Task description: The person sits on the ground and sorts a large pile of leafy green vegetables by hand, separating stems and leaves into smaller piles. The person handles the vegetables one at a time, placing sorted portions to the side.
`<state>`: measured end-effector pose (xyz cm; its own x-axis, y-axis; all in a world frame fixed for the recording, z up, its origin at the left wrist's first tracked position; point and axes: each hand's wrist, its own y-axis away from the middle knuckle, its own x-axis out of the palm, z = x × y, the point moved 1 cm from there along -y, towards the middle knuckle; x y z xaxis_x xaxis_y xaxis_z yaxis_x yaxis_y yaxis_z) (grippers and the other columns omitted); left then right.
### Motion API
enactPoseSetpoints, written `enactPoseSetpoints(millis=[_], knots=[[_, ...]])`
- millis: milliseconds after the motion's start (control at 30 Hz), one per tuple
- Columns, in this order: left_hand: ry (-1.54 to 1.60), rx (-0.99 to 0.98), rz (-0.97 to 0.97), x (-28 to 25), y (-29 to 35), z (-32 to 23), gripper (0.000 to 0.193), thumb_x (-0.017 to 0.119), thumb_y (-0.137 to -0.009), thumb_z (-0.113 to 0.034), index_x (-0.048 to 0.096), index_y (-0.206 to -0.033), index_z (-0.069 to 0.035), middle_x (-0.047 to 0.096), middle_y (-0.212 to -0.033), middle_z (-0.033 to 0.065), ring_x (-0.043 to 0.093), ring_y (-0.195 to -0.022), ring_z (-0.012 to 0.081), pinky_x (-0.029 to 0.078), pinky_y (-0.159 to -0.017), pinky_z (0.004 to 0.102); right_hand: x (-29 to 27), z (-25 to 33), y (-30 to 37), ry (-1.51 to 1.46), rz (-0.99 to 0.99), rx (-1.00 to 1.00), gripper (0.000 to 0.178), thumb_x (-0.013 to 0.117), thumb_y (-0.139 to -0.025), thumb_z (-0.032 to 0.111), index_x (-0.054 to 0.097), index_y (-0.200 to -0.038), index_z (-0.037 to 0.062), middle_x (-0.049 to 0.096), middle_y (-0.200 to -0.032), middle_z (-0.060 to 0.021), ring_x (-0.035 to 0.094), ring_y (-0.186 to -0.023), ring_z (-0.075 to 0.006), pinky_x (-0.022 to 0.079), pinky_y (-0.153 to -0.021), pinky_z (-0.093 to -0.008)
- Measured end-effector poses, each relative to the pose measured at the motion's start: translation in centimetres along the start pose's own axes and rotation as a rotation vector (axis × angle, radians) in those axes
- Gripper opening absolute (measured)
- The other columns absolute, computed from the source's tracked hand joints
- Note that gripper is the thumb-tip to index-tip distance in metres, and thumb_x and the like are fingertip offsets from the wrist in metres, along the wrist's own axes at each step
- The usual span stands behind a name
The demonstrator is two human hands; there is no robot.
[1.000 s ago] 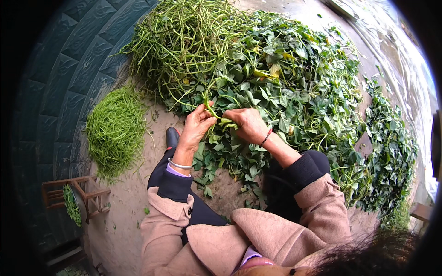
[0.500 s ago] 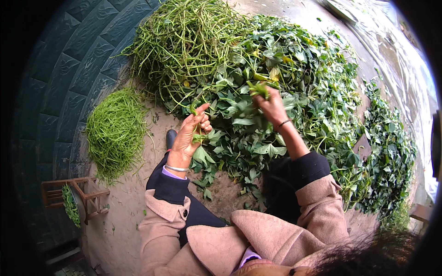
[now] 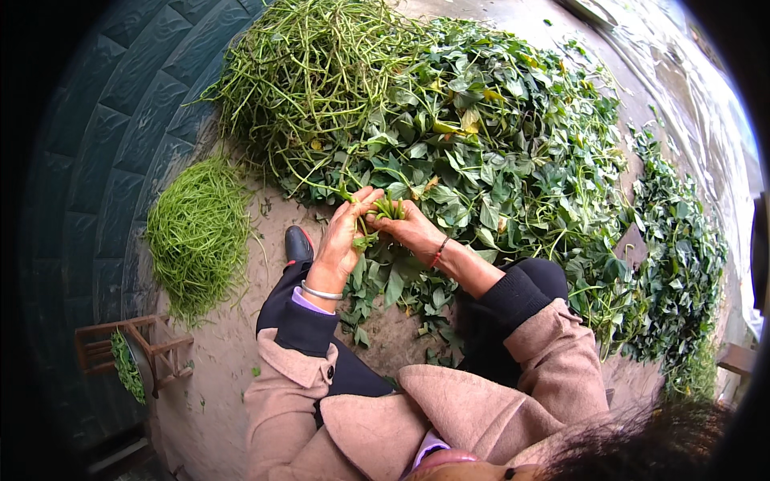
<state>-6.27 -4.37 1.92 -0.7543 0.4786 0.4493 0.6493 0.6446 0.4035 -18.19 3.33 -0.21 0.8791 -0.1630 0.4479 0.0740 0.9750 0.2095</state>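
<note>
My left hand point(image 3: 341, 240) is closed on a leafy green vine point(image 3: 343, 192), whose stem runs up toward the tangled heap of vines point(image 3: 321, 80). Close against its fingers is my right hand point(image 3: 413, 234), wrapped round a small bunch of cut green stems point(image 3: 390, 209). Both hands meet over the near-left edge of a broad pile of dark green leaves point(image 3: 489, 176). Some leaves hang below the hands. The fingertips partly hide one another, so their exact grip on the vine cannot be made out.
A mound of thin green stems point(image 3: 199, 240) lies on the floor at left, beside a dark tiled wall point(image 3: 120, 152). My shoe point(image 3: 298, 244) is near the hands. A small wooden stool point(image 3: 164, 346) stands lower left, with a dish of greens point(image 3: 127, 367). Plastic sheeting point(image 3: 690, 112) lies at right.
My right hand has come left and nearer from above the leaf pile, still holding the stem bunch, and now meets my left hand. The left hand has barely shifted.
</note>
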Motion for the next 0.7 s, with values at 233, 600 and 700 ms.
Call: enactPoseSetpoints(millis=[233,600,700], knots=[[-0.251,0.108,0.012,-1.4,-0.1,0.2,0.028,0.069,-0.084,-0.013,0.058,-0.108,-0.002,0.065,-0.080,-0.0006,0.059,-0.070,0.0062,0.045,-0.062,0.0185,-1.9,2.9,0.1,1.071,-0.068,-0.492,0.021,0.065,-0.072,0.006,0.055,-0.089,-0.0001,0.057,-0.080,-0.0148,0.057,-0.075,-0.0355,0.046,-0.066,-0.0420],[-0.196,-0.082,0.070,-1.0,0.7,-0.3,0.020,0.064,-0.088,-0.017,0.060,-0.100,-0.002,0.057,-0.072,-0.0018,0.052,-0.063,0.0056,0.041,-0.055,0.0181,-4.2,4.6,-0.4,1.537,-0.067,-0.588,0.014,0.056,-0.071,0.004,0.053,-0.084,0.0050,0.055,-0.081,-0.0109,0.060,-0.080,-0.0307,0.050,-0.065,-0.0401],[-0.241,-0.109,0.095,-0.9,1.0,-0.6,0.022,0.060,-0.091,-0.017,0.059,-0.103,0.001,0.051,-0.069,-0.0030,0.045,-0.059,0.0044,0.037,-0.053,0.0179,-4.6,4.7,-0.4,1.478,-0.062,-0.597,0.019,0.056,-0.069,0.001,0.053,-0.087,0.0046,0.055,-0.083,-0.0108,0.060,-0.083,-0.0317,0.050,-0.067,-0.0408]])
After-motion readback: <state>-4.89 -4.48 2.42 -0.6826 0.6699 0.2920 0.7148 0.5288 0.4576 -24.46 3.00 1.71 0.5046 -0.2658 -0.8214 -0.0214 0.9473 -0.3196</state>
